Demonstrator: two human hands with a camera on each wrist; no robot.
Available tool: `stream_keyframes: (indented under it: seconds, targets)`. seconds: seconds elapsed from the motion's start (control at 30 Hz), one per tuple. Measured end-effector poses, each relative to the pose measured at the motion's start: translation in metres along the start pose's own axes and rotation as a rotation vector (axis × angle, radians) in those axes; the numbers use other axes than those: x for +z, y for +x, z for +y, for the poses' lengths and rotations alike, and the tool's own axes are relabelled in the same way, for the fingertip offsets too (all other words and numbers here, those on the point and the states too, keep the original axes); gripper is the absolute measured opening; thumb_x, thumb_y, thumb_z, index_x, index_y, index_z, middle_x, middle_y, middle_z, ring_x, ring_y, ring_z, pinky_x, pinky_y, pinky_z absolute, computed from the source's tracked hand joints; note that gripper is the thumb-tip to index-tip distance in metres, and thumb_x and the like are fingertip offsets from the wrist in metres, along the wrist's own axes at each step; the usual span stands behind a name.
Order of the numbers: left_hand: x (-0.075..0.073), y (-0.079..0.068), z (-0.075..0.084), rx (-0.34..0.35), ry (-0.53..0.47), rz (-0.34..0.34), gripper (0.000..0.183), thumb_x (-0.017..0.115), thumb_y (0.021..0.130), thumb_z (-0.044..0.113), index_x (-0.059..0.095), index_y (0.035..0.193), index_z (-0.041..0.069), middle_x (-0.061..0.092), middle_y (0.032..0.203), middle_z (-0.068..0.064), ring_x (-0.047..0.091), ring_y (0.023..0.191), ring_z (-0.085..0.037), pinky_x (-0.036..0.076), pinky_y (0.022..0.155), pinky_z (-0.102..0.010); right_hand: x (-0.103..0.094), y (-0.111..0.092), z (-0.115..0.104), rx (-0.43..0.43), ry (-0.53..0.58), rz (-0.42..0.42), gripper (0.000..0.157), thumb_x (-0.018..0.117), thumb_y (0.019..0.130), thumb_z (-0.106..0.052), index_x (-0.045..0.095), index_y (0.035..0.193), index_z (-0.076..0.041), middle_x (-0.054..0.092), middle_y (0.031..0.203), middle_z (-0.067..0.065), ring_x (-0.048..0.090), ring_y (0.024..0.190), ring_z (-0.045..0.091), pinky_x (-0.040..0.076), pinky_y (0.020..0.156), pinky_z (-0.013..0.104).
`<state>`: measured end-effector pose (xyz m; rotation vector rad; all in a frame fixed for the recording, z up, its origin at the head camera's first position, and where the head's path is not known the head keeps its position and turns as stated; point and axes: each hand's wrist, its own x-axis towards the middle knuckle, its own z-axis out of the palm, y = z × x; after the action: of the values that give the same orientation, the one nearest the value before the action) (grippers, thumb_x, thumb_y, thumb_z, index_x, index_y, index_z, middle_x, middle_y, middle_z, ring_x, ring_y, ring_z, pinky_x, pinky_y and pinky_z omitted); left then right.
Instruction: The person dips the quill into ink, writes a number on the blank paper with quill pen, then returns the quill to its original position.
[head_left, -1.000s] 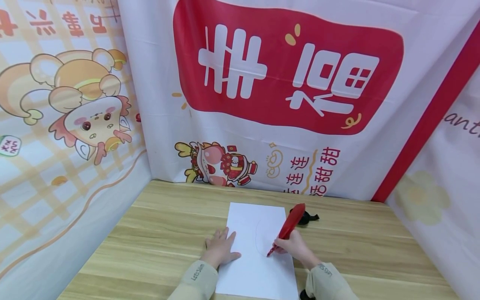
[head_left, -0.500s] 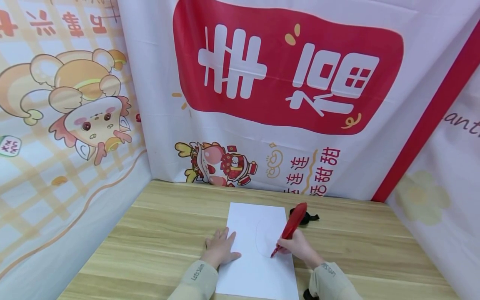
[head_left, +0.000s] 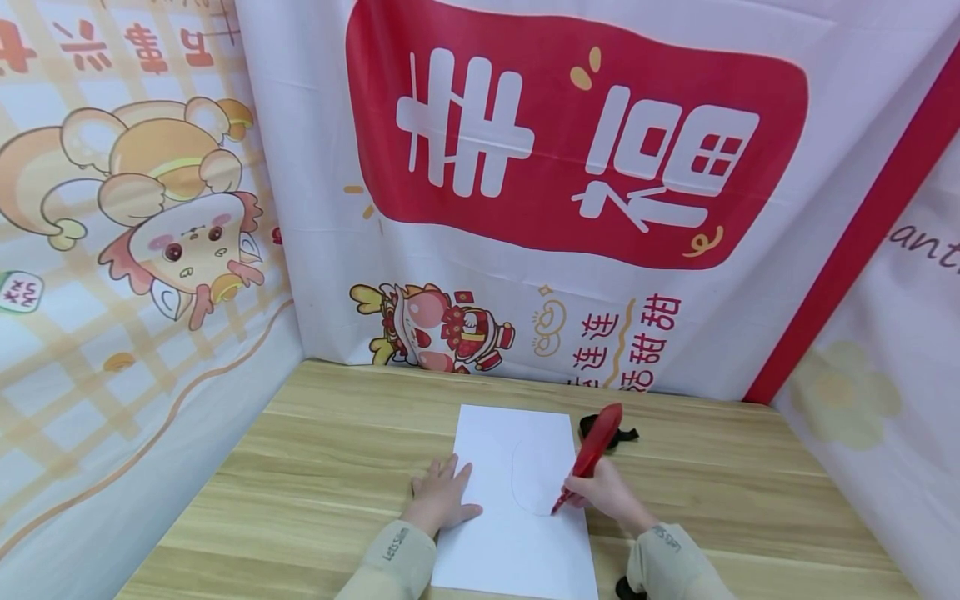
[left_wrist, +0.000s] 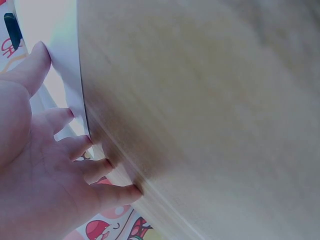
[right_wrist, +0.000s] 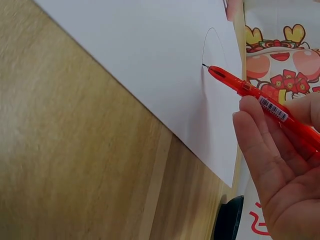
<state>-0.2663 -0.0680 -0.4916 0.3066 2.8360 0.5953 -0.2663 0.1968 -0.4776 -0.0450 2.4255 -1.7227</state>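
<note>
A white sheet of paper [head_left: 510,554] lies on the wooden table. My left hand [head_left: 438,497] rests flat on its left edge, fingers spread; in the left wrist view several fingertips [left_wrist: 132,192] reach past that edge onto the wood. My right hand [head_left: 609,498] pinches a red pen [head_left: 600,435] with a thick, swollen top end. The pen leans up and to the right. Its black tip touches the paper, as the right wrist view shows, at the end of a thin curved line [right_wrist: 203,47]. In the head view this line [head_left: 512,475] forms a U-like arc.
Behind the pen lies a black item with a strap-like tail [head_left: 628,435], partly hidden. Another small black thing [head_left: 628,588] shows beside the right sleeve. Printed cloth [head_left: 315,267] hangs along the table's back and both sides.
My right hand and the pen have slid a little to the right, and the curved line has grown along its bottom. My left hand and the paper have stayed in place.
</note>
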Motion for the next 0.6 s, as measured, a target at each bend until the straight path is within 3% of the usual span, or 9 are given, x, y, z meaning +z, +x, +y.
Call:
stream_keyframes:
  seconds: [0.47, 0.6]
  targets:
    - [0.0, 0.001, -0.001, -0.012, -0.001, -0.011, 0.068, 0.066, 0.081, 0.04, 0.044, 0.136, 0.008, 0.026, 0.146, -0.021, 0.015, 0.132, -0.047, 0.01, 0.096, -0.072, -0.009, 0.0, 0.001, 0.069, -0.014, 0.072, 0.02, 0.061, 0.081, 0.002, 0.05, 0.097, 0.009, 0.063, 0.077, 0.014, 0.063, 0.069, 0.027, 0.055, 0.065, 0.041]
    - [0.0, 0.0, -0.001, -0.005, 0.003, -0.01, 0.068, 0.066, 0.081, 0.04, 0.044, 0.137, 0.007, 0.026, 0.145, -0.021, 0.016, 0.132, -0.047, 0.01, 0.095, -0.072, -0.012, 0.002, 0.002, 0.071, -0.03, 0.081, 0.016, 0.06, 0.082, 0.002, 0.051, 0.094, 0.008, 0.063, 0.077, 0.013, 0.063, 0.069, 0.028, 0.055, 0.065, 0.041]
